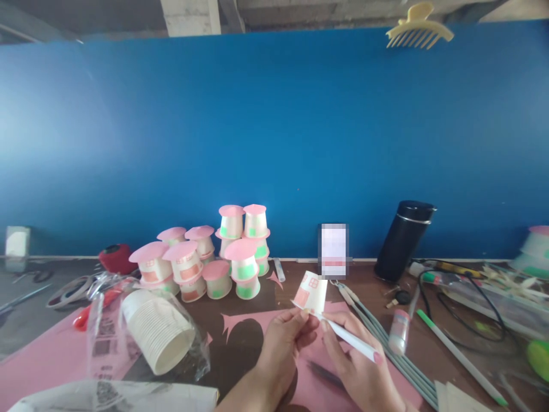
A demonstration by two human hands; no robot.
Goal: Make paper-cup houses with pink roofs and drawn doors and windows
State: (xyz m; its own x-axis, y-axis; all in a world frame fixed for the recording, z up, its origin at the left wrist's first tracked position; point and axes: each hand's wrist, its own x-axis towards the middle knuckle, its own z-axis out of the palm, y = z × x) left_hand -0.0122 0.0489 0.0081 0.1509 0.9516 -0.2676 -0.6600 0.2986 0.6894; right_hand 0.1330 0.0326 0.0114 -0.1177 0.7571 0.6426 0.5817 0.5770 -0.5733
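My left hand (285, 337) pinches the lower edge of a white paper cup (316, 294), tilted, with a red window grid and a red filled patch drawn on its side. In my right hand (354, 357) is a white felt-tip pen (349, 339) with a pinkish-red end. The pen's tip points at the cup's lower edge beside my left fingertips; whether it touches is hard to tell. Beneath both hands lies pink paper (319, 380) with pieces cut out of it. A dark, slim object (325, 375) rests on it, partly covered by my right hand.
Several decorated cups with pink paper roofs (241, 250) stand stacked at the back. A bagged stack of white cups (156, 332) lies on the left. To the right are a black flask (405, 240), a grey cord (381, 335), a glitter bottle (399, 332) and a green-ended pen (461, 357).
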